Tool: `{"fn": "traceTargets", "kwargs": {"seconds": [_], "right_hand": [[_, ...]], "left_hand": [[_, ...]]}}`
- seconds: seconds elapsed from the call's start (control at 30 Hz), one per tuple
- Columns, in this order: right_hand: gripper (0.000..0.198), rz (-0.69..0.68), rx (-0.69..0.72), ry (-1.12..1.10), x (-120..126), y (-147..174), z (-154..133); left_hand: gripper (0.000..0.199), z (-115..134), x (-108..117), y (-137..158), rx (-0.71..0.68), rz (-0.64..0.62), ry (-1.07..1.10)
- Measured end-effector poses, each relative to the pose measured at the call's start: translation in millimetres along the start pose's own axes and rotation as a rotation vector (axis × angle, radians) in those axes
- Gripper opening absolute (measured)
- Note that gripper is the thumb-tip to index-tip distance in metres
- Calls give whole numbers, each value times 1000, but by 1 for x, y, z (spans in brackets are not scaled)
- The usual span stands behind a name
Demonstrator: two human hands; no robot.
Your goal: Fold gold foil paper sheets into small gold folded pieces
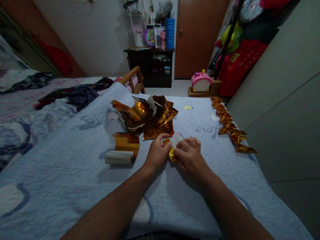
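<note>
Between my two hands is a small piece of folded gold foil paper (171,154), held just above the blue cloth. My left hand (158,150) grips its left side, with thumb and fingers closed on it. My right hand (188,151) pinches the right edge, fingers bent and pressed together. Just beyond my hands lies a loose pile of gold foil sheets (140,113), curled and overlapping. Left of my left hand rest a curled gold sheet (127,141) and a pale rolled bundle of paper (119,157). Folded gold foil pieces (226,118) form a row at the right edge.
A light blue patterned cloth (82,180) covers the surface under my hands. Crumpled bedding and clothes (83,96) lie at the left. A pale cabinet side (282,110) stands close on the right. Behind are a wooden chair (136,80), a dark shelf unit (150,68) and a brown door (197,40).
</note>
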State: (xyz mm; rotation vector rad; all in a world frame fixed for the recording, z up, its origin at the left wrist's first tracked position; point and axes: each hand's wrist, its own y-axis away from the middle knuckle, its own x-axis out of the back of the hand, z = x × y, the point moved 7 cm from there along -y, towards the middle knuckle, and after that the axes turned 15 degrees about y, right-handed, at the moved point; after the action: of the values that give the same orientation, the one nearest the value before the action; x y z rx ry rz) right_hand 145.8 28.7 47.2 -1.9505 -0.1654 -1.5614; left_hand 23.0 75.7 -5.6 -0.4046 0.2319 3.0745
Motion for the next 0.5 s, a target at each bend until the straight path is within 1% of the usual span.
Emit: {"fn": "traceTargets", "kwargs": {"seconds": [0.07,0.13,0.3,0.4,0.5], "right_hand": [[9,-38,11,3,-3,0,0],[11,-96,20,2,-8,0,0],[15,-238,34,-32,-21,3,1],[16,-265,23,-43,-23,4,1],[15,-261,12,-56,-21,4,0]], "left_hand": [[36,1,-1,0,-18,-15,-53],[34,4,-1,1,-68,-32,-171],[36,17,-3,2,-258,-45,-638],[33,16,-4,2,-312,-73,-854],[26,17,-6,4,-380,-82,-994]]}}
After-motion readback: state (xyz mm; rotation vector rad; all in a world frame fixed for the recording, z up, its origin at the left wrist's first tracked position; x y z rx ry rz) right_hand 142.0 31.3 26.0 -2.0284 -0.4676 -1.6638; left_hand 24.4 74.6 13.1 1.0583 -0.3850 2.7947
